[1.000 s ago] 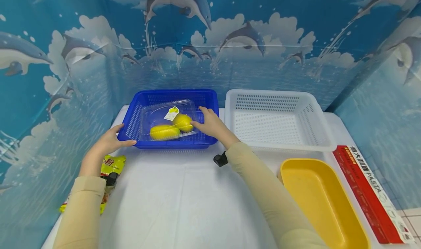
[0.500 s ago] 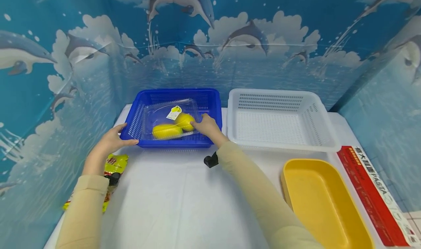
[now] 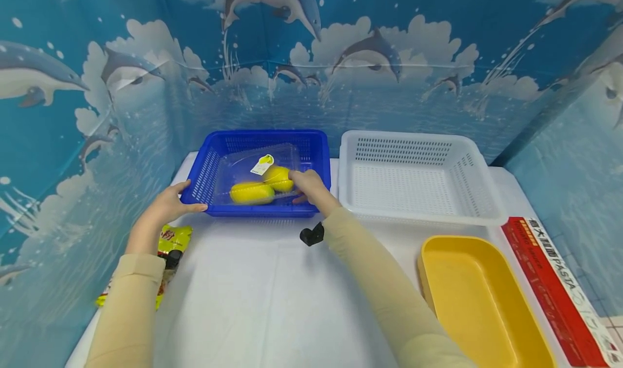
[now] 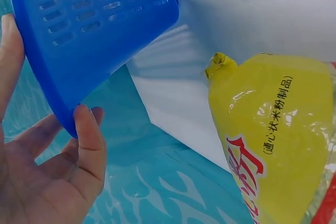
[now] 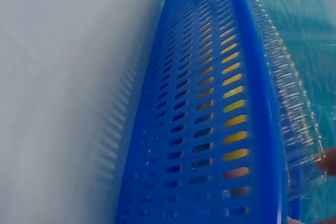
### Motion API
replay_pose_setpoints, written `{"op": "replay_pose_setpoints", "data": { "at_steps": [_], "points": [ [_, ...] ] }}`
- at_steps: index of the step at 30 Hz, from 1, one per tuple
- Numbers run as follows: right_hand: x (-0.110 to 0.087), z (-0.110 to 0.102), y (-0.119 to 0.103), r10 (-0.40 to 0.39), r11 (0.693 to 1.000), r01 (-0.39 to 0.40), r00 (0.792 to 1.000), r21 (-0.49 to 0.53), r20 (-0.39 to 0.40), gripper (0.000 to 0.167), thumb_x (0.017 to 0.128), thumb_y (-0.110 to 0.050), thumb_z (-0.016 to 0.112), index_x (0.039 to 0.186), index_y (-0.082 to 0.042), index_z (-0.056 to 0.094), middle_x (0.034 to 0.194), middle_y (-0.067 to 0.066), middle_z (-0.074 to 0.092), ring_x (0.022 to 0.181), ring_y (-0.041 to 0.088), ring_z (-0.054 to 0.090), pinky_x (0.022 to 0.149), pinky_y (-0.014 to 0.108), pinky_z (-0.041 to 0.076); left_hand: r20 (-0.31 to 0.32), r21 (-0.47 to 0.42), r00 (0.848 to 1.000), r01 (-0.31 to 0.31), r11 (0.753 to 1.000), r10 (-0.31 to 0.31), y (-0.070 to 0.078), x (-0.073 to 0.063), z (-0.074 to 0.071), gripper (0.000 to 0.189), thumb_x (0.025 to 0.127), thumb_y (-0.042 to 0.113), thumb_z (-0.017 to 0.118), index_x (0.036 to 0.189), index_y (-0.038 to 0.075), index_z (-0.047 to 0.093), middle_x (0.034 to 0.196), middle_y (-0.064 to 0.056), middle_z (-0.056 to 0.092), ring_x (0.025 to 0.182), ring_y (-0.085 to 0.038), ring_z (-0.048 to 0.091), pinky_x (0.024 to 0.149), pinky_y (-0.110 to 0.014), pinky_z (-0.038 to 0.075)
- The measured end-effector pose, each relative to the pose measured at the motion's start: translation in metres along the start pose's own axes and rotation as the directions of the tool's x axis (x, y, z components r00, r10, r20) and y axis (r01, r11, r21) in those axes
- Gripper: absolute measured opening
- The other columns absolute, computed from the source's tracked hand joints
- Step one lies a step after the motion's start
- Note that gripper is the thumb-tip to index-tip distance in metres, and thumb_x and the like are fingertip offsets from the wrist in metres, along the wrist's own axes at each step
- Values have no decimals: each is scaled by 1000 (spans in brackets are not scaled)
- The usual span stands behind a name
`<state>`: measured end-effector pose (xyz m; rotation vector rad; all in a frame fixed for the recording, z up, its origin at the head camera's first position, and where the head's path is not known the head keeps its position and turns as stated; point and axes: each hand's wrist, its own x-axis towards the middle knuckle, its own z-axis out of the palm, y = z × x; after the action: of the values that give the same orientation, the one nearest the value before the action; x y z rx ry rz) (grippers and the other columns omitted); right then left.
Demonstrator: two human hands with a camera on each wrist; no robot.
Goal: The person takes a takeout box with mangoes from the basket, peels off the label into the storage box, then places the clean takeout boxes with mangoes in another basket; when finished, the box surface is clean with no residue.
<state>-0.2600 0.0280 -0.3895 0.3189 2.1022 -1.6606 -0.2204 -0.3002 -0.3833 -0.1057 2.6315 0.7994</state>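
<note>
A blue plastic basket [image 3: 263,211] stands on the white table at the back left. In it, slightly tilted, lies a clear plastic container [image 3: 233,165] with two yellow fruits [image 3: 252,193] and a white tag. At the basket's near left corner, my left hand [image 3: 165,206] grips the rim; the left wrist view shows fingers [image 4: 90,140] curled at the rim. My right hand [image 3: 311,187] holds the container's right end, partly covering it. Only a little of that hand shows at the right wrist view's edge, against the clear plastic.
Right of the blue basket is a white basket [image 3: 491,206]. A yellow tub [image 3: 467,292] stands nearer, beside a red-and-white pasta box [image 3: 555,287]. A yellow food bag [image 3: 176,238] lies under the left forearm. A dolphin-print curtain [image 3: 311,108] surrounds the table.
My right hand's spread fingers have drawn together on the container's right end. The left hand stays at the basket corner. The whole head view has shifted slightly.
</note>
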Motion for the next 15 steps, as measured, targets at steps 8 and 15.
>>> {"op": "replay_pose_setpoints", "data": {
  "at_steps": [8,15],
  "points": [
    [-29,-18,-19,-128,976,108,987,-190,-97,34,100,-29,50,80,-3,51,113,19,55,71,22,73,76,32,62,15,11,1000,4,1000,-4,-1,1,1,110,88,54,68,157,1,0,157,-37,11,141,-57,17,112,-70,23],
    [-83,-79,-21,-125,990,123,992,-61,-21,38,98,-25,51,122,5,51,141,19,47,82,19,65,85,35,61,18,31,1000,13,999,-14,1,0,-1,112,87,57,67,157,2,-2,157,-37,9,141,-58,15,112,-71,22]
  ]
}}
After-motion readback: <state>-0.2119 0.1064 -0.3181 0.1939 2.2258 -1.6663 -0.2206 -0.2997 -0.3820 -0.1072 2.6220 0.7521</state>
